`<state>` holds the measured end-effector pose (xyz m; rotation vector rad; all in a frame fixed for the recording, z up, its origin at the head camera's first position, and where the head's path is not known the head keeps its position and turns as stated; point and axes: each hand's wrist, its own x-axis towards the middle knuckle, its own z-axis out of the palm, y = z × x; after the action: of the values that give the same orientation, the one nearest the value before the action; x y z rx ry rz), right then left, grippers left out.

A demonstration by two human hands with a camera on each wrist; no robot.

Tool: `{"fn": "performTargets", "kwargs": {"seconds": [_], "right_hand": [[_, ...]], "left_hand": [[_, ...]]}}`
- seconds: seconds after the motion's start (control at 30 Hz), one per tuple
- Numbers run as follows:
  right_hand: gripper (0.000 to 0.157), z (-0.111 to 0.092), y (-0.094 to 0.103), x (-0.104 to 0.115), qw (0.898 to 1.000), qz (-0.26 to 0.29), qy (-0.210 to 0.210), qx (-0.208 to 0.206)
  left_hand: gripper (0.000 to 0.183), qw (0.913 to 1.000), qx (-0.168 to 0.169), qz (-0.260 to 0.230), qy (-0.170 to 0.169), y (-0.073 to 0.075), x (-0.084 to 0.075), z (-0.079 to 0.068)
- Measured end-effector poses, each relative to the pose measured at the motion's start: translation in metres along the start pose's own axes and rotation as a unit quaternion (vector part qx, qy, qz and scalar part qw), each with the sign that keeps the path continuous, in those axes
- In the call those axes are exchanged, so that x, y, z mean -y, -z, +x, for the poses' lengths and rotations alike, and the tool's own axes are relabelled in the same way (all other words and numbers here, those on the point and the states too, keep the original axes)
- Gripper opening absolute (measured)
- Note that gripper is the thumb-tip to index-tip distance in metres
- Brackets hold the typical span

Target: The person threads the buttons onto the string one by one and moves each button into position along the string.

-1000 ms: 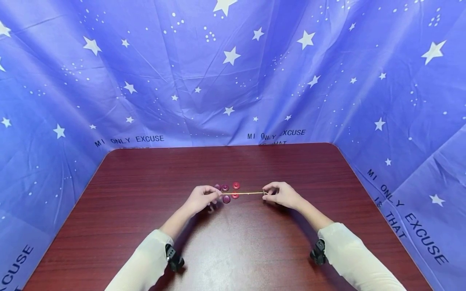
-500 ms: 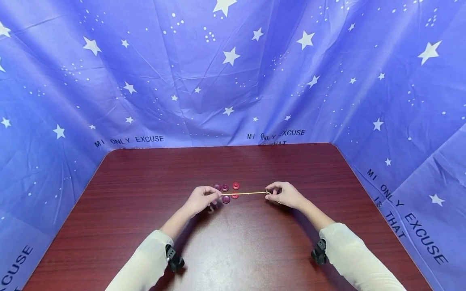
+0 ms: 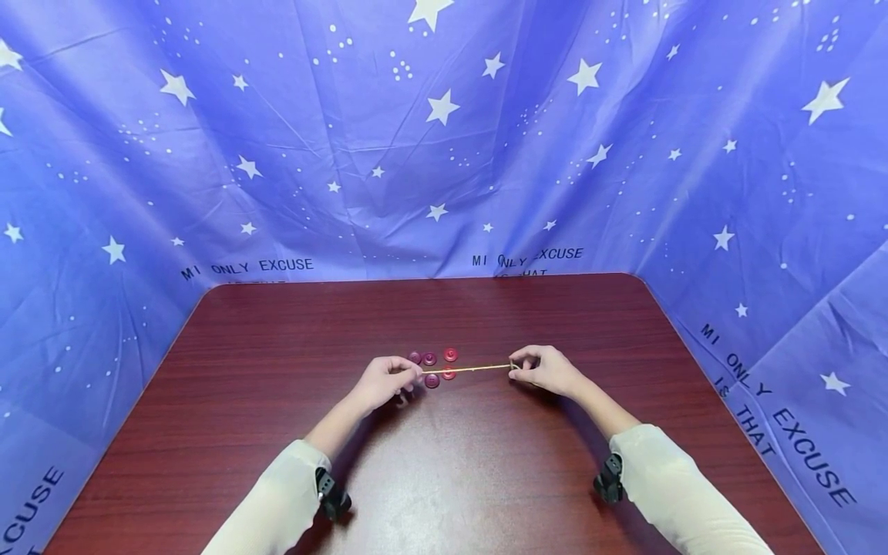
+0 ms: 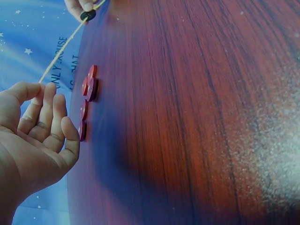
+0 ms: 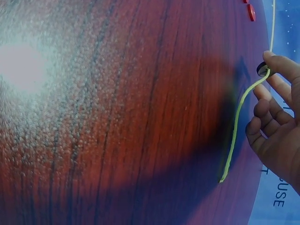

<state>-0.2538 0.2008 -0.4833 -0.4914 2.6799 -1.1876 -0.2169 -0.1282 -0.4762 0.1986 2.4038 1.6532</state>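
A thin yellow cord (image 3: 479,368) runs almost straight between the two hands, above the table. My left hand (image 3: 384,381) pinches one end of it between thumb and index finger, the other fingers loosely bent in the left wrist view. With thumb and finger, my right hand (image 3: 550,371) holds a dark round button (image 5: 262,69) by its edge. The cord goes through this button, and its loose tail (image 5: 235,124) hangs down past the right fingers. Beneath the cord lie red buttons (image 3: 450,354) and dark purple buttons (image 3: 432,381), just right of my left fingertips.
A dark red wood-grain table (image 3: 444,462) spreads out under both hands. Behind and at its sides hangs a blue curtain (image 3: 388,154) with white stars and printed words. A black wrist camera (image 3: 333,493) sits at the left cuff, another at the right.
My right hand has moved slightly to the right with the button, so the stretch of cord between the hands is longer. The left hand and the buttons on the table stay in place.
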Motion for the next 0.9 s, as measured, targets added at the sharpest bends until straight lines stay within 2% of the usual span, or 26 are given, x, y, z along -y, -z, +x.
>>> {"fn": "performTargets", "kwargs": {"seconds": [0.33,0.9], "right_hand": [[0.033,-0.0006,0.0050,-0.0022,1.000,-0.009,-0.016,-0.005],[0.033,-0.0008,0.0069,-0.0074,1.000,-0.004,-0.017,-0.002]], "left_hand": [[0.022,0.9999,0.007,-0.011,0.004,-0.0008,-0.0017,-0.0021],[0.018,0.9999,0.002,-0.004,0.010,-0.0003,0.0007,-0.0004]]}}
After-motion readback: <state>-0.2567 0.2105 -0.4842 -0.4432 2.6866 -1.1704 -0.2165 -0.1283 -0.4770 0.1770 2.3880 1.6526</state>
